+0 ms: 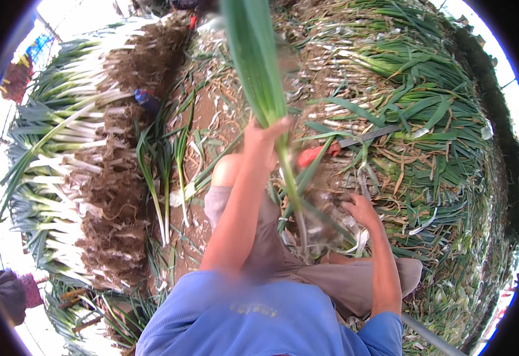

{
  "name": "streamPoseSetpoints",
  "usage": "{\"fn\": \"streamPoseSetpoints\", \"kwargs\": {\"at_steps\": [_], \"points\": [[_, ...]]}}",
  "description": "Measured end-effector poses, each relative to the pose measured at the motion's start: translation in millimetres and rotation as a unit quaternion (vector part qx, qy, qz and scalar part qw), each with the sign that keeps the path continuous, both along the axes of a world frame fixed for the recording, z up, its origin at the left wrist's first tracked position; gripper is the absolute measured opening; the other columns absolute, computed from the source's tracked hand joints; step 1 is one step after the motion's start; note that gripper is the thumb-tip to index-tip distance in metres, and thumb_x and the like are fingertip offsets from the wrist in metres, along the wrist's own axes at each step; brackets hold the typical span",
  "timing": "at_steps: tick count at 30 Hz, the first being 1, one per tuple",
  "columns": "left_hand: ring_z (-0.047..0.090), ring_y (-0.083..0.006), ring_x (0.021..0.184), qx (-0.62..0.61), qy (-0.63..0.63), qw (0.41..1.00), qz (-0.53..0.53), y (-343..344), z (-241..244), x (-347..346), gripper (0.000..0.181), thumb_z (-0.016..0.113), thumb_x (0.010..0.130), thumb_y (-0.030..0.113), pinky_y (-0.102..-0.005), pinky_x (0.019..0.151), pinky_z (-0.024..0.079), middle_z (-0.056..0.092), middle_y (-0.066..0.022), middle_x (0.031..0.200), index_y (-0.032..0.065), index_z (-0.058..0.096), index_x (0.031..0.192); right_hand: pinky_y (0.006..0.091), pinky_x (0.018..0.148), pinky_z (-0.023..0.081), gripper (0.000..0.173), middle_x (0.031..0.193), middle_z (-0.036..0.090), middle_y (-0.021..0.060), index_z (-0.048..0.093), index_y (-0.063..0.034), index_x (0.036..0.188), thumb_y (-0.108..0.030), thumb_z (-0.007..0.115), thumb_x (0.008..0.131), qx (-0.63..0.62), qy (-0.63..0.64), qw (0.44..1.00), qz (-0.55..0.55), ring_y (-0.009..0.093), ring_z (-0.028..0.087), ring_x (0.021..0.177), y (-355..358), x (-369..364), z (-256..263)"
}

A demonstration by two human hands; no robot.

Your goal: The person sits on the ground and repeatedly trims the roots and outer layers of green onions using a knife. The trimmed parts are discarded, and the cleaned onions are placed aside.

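My left hand (pixel 264 144) is wrapped around a leek (pixel 259 75) where its white-green shank meets the broad leaves. The leaves point away from me, and the pale root end hangs down between my legs. My right hand (pixel 361 211) is to the right of the shank, above leaf scraps, its fingers bent. Blur around those fingertips hides whether they pinch anything. Just beyond it lies a knife with a red handle (pixel 317 154) and a long grey blade (pixel 370 135), resting on trimmed leeks. A few loose leeks (pixel 164 196) lie on the soil to my left.
A long pile of leeks (pixel 104 169) with soil-caked roots runs along my left. A blue object (pixel 147 101) rests against it. Thinner leeks (pixel 402 84) with dry leaves cover the ground on my right. Another red-handled tool (pixel 192 23) is at the far end.
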State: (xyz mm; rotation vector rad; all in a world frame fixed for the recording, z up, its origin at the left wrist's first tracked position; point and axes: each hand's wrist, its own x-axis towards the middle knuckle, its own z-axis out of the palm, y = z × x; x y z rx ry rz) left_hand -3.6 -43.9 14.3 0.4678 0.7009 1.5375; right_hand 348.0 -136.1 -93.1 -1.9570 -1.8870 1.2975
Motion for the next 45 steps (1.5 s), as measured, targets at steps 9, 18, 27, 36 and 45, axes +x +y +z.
{"fn": "streamPoseSetpoints", "kwargs": {"at_steps": [9,18,27,36,45], "points": [[0.064,-0.0162,0.064,-0.021,0.115,0.979,-0.169,-20,-10,66,0.037,0.083,0.081,0.005,-0.0298,0.054,0.052,0.068,-0.0082,0.082,-0.001,0.064,0.112,0.0322,0.079,0.054,0.074,0.111,0.066,0.0091,0.054,0.004,0.133,-0.057,0.064,0.094,0.115,0.362,0.92,-0.097,0.017,0.066,0.093,63,-72,133],[0.064,-0.0131,0.065,0.099,0.282,0.928,-0.221,-40,-68,114,0.036,0.084,0.078,0.001,-0.0266,0.056,0.053,0.069,-0.0042,0.084,0.0028,0.066,0.109,0.0305,0.072,0.056,0.069,0.098,0.066,0.0041,0.059,-0.0041,0.114,-0.066,0.069,0.086,0.188,0.442,0.859,-0.18,0.015,0.067,0.086,125,-27,181],[0.066,-0.0105,0.073,0.007,0.228,0.912,-0.341,-86,-53,138,0.029,0.079,0.083,-0.003,-0.0257,0.064,0.057,0.07,-0.0028,0.088,0.0013,0.066,0.109,0.0445,0.078,0.058,0.033,0.1,0.068,0.0125,0.06,-0.0011,0.115,-0.028,0.067,0.098,0.239,0.469,0.757,-0.387,0.028,0.07,0.089,146,51,197],[0.065,-0.0071,0.074,0.038,0.267,0.882,-0.386,-105,-68,146,0.027,0.08,0.086,0.006,-0.0231,0.066,0.055,0.072,0.0003,0.092,0.0065,0.07,0.111,0.0459,0.065,0.057,0.038,0.09,0.068,0.0105,0.064,-0.0023,0.106,-0.039,0.067,0.098,0.318,0.476,0.678,-0.461,0.026,0.065,0.073,135,112,212],[0.057,-0.0072,0.062,0.043,0.258,0.86,-0.437,-135,-77,129,0.021,0.073,0.093,0.019,-0.0258,0.053,0.044,0.065,0.0009,0.076,0.0036,0.069,0.108,0.0398,0.08,0.053,0.059,0.12,0.067,0.0165,0.056,0.0007,0.136,-0.044,0.063,0.098,0.41,0.261,0.752,-0.445,0.027,0.064,0.108,110,151,218]]}}
